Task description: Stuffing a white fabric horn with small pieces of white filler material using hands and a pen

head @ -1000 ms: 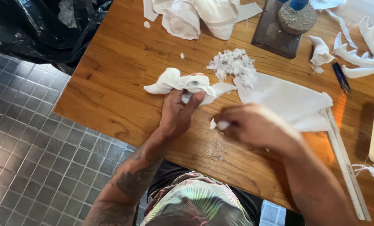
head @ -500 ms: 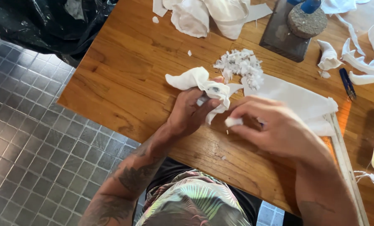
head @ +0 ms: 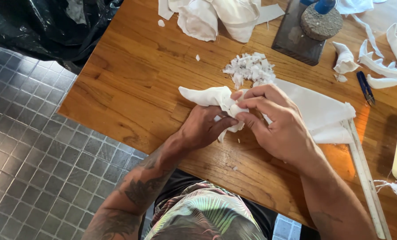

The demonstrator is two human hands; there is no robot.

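My left hand (head: 204, 129) and my right hand (head: 279, 121) meet over the front of a wooden table (head: 132, 84). Both grip a soft white, crumpled piece (head: 209, 95). Its free end points left past my left thumb. My right fingertips pinch the piece where it meets my left fingers. Just behind my hands lies a heap of small white scraps (head: 250, 69). A flat white sheet (head: 316, 109) runs to the right under my right hand.
A pale ruler (head: 365, 175) lies along the sheet's right edge. At the back stand a dark block with a cork disc (head: 319, 23), a crumpled white sheet (head: 218, 18), white curled pieces (head: 385, 66) and blue-handled snips (head: 365, 86). Black plastic (head: 38, 26) hangs at the left, above a tiled floor.
My right hand has moved left and up to join my left hand on the white piece. The piece has been lifted slightly and bunched between both hands.
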